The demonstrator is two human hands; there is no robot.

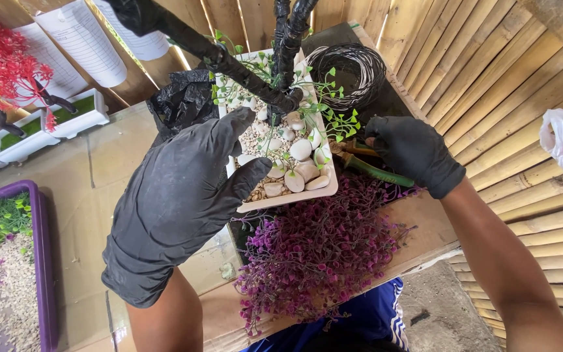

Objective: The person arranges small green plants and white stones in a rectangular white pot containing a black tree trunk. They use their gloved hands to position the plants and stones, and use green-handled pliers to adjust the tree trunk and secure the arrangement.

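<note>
left hand fingers spread, empty, at white pot edge; right hand apparently closed on green-handled tool.

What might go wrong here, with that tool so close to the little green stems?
The right hand holds a green-handled tool right beside the thin green sprigs; it might snag or cut one. The left hand presses on the white pot, so a shove might spill pebbles onto the purple foliage.
</note>
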